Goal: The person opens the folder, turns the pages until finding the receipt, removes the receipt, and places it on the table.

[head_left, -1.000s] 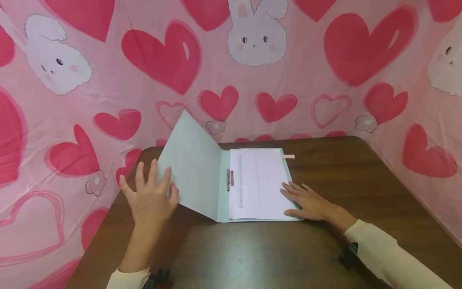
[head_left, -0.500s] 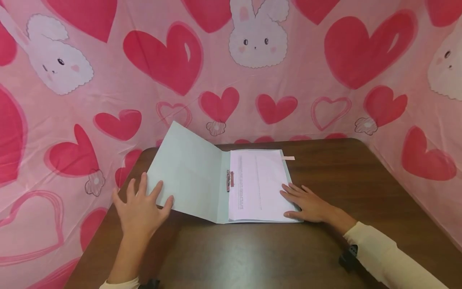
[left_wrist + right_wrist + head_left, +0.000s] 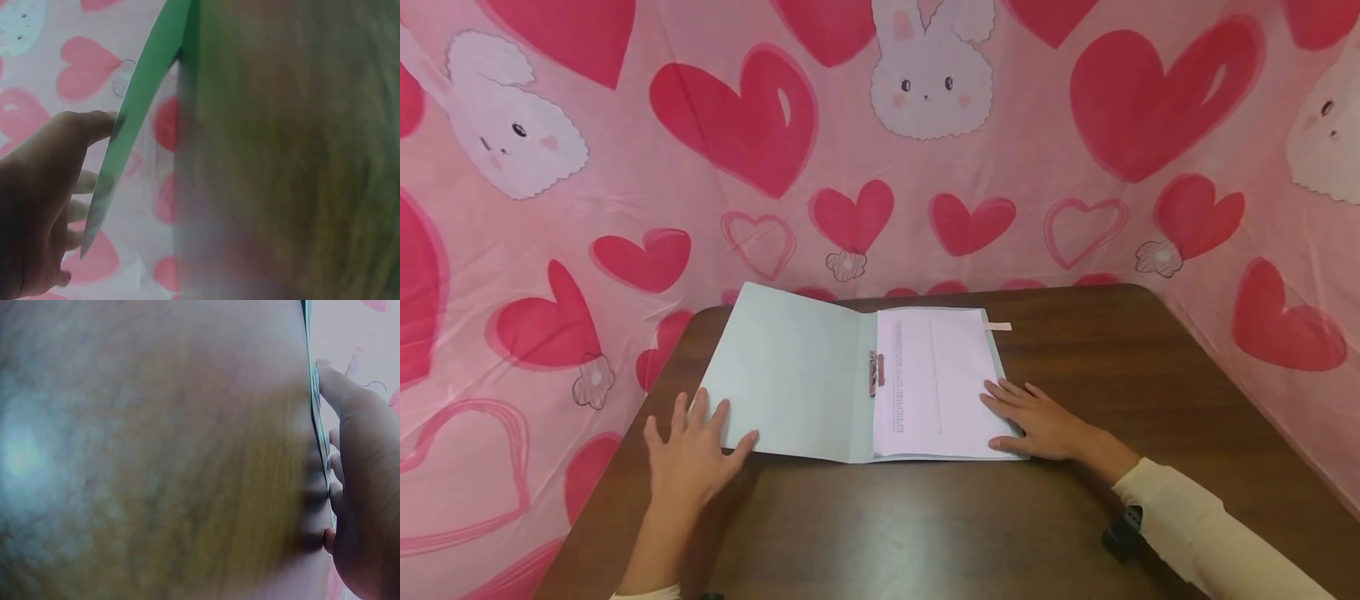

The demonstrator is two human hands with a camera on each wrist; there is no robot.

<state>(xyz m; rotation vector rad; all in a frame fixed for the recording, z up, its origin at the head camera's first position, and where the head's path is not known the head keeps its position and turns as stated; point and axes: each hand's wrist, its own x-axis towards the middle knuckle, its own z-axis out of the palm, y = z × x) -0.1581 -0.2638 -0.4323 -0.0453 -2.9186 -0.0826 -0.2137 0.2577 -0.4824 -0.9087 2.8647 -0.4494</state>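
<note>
A pale green file folder point(image 3: 790, 379) lies spread on the table with its left cover raised a little. My left hand point(image 3: 688, 450) touches the lower left corner of that cover with spread fingers. In the left wrist view, the thumb and fingertips of my left hand point(image 3: 47, 181) meet the upper face of the slanted cover point(image 3: 134, 112). White printed sheets point(image 3: 913, 367) lie in the folder's right half, beside a metal clip point(image 3: 874, 373) at the spine. My right hand point(image 3: 1037, 421) rests flat on the sheets' lower right corner, fingers extended.
The brown wooden table point(image 3: 887, 533) extends around the folder. A small pale tab point(image 3: 998, 327) sticks out at the folder's right edge. Pink cloth point(image 3: 1015, 158) with hearts and rabbits surrounds the table's back and sides.
The left cover has swung down leftward from a steep angle to nearly flat, and my left hand has moved down and left with it. My right hand has stayed in place.
</note>
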